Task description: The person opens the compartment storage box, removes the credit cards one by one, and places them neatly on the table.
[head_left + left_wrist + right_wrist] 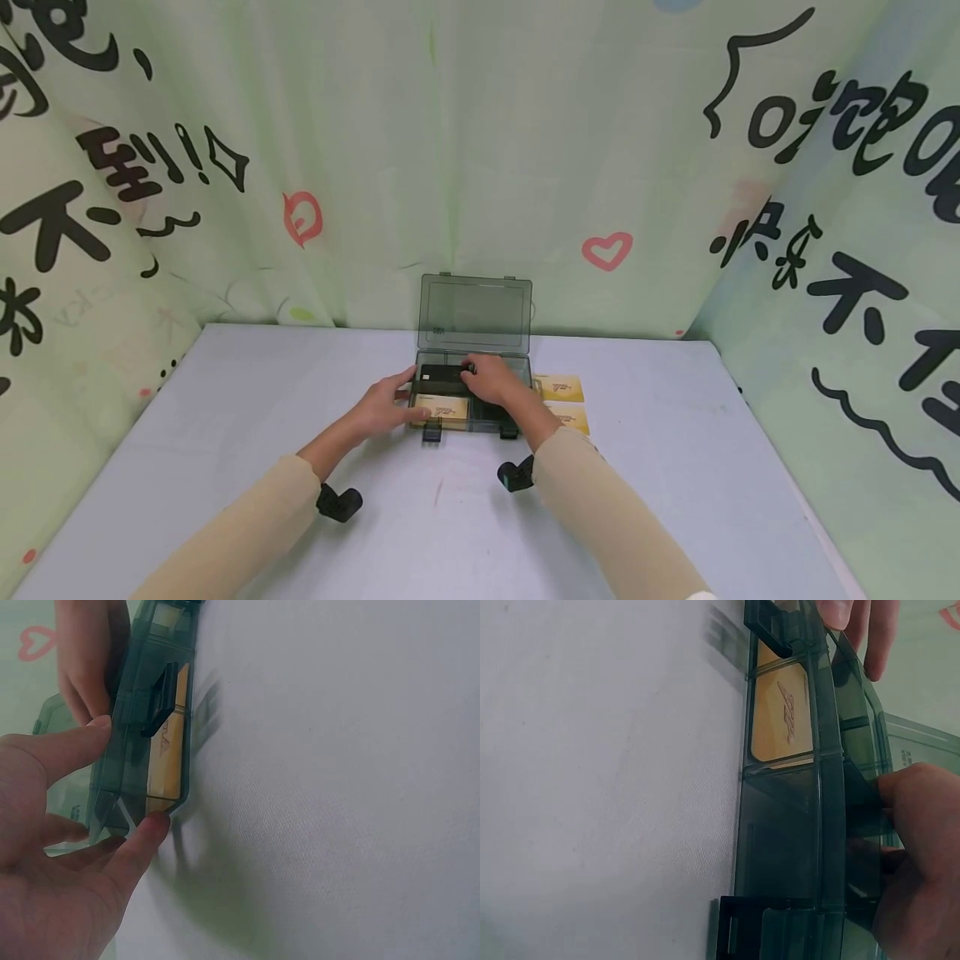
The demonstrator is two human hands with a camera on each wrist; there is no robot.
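Observation:
A smoky clear plastic compartment box [487, 425] lies on the table with its lid raised. My left hand [381, 407] grips its left front corner, thumb and fingers along the rim and wall. A yellow card stack [442, 408] sits in the front left compartment. Behind it is a flat black piece [438, 379] with a small white mark. My right hand [491, 379] reaches down into the box from above, its curled fingertips at the right end of the black piece. In the right wrist view, its fingers [900, 784] close around something dark, partly hidden by the box walls.
Two yellow cards [562, 387] lie on the table right of the box, partly behind the right forearm. The transparent lid [475, 312] stands up at the back. Two dark latches [432, 431] hang at the box front. A printed curtain [480, 167] borders the white table [637, 467].

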